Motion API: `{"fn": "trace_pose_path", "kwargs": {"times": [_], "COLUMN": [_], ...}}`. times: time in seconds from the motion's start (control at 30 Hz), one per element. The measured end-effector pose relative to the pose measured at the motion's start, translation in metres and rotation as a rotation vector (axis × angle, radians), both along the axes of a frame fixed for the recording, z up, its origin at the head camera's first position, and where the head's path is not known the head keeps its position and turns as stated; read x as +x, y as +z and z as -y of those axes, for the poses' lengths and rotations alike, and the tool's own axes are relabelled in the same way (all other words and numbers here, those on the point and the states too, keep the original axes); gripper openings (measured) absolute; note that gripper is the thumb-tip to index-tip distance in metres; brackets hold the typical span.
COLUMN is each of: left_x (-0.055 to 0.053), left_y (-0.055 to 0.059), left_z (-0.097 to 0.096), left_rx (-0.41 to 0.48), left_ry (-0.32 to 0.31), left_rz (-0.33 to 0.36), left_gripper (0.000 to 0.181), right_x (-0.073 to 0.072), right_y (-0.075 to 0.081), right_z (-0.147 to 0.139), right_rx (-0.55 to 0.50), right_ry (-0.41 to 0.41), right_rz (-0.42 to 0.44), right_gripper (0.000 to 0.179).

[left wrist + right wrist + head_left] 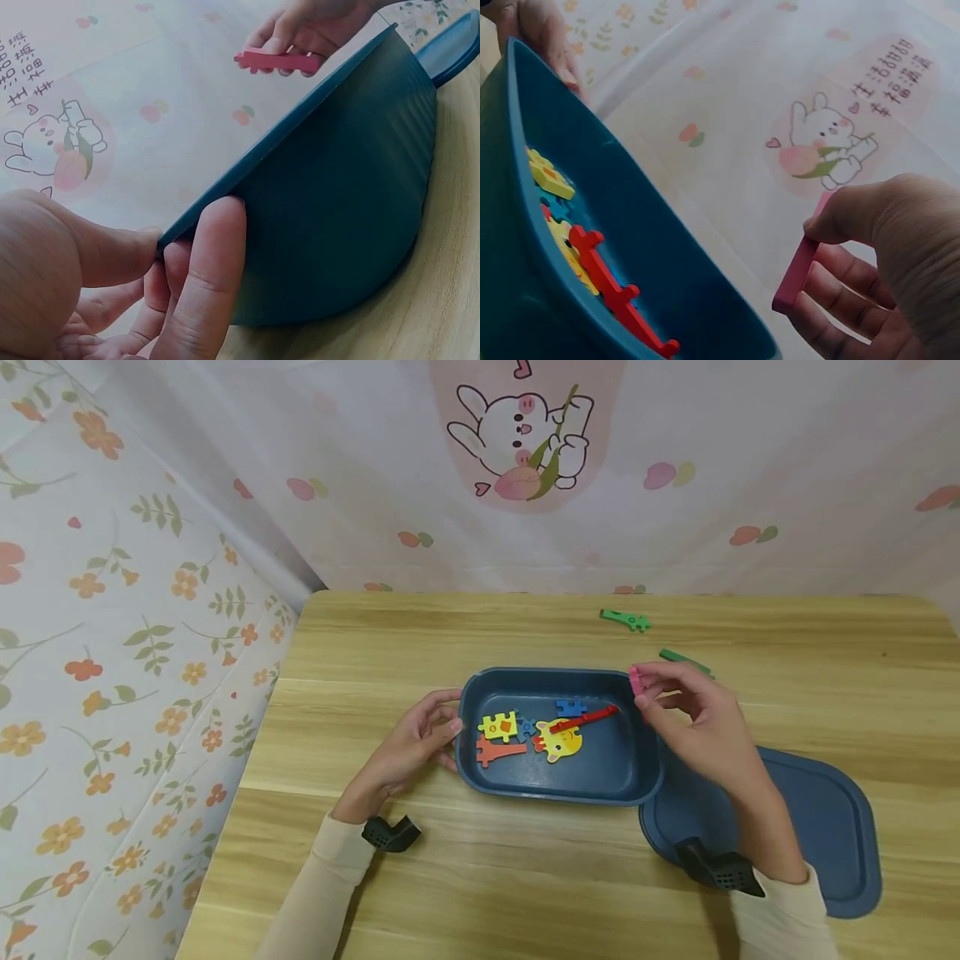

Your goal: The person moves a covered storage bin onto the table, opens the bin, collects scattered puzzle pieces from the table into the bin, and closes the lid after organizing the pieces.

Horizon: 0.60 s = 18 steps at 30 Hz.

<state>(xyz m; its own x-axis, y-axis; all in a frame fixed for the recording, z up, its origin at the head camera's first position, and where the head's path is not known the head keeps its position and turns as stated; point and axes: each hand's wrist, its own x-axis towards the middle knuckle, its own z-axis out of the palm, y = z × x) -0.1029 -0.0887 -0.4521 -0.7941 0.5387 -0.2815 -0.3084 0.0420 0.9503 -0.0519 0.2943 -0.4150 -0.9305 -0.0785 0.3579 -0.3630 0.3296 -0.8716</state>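
A dark blue plastic box (615, 777) stands uncovered on the table. My left hand (415, 737) grips its left rim, thumb on top and fingers against the outer wall (337, 187). Over the box's right end, my right hand (697, 714) pinches a pink puzzle piece (804, 262) between thumb and fingers. Inside the box lie a yellow puzzle piece (498, 727), an orange piece (498, 750), blue pieces (571, 707), a yellow giraffe-head piece (562, 745) and a long red piece (619, 296), which rests across the giraffe head.
A blue lid (817, 827) lies on the table to the right, partly under the box's edge and my right forearm. Behind the box are a green puzzle piece (626, 620) and a green strip (684, 661). A patterned curtain (360, 468) hangs at the table's back edge.
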Motion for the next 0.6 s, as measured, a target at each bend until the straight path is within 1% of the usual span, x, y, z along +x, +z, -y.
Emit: {"fn": "trace_pose_path", "kwargs": {"times": [0.17, 0.27, 0.47, 0.6], "left_x": [-0.001, -0.001, 0.0, 0.001], "left_y": [0.001, 0.001, 0.003, 0.003], "left_z": [0.0, 0.0, -0.002, -0.003], "left_rx": [0.001, -0.003, -0.025, -0.043], "left_ry": [0.0, 0.003, -0.002, 0.015], "left_rz": [0.0, 0.001, -0.001, -0.002], "left_gripper": [0.051, 0.051, 0.051, 0.052], "right_x": [-0.001, 0.0, 0.003, 0.001], "right_y": [0.0, 0.0, -0.006, -0.008], "right_z": [0.011, 0.018, 0.028, 0.034], "right_rx": [0.083, 0.152, 0.305, 0.373], "right_ry": [0.013, 0.032, 0.071, 0.105], "right_rz": [0.035, 0.041, 0.032, 0.057], "right_gripper": [0.052, 0.05, 0.046, 0.044]}}
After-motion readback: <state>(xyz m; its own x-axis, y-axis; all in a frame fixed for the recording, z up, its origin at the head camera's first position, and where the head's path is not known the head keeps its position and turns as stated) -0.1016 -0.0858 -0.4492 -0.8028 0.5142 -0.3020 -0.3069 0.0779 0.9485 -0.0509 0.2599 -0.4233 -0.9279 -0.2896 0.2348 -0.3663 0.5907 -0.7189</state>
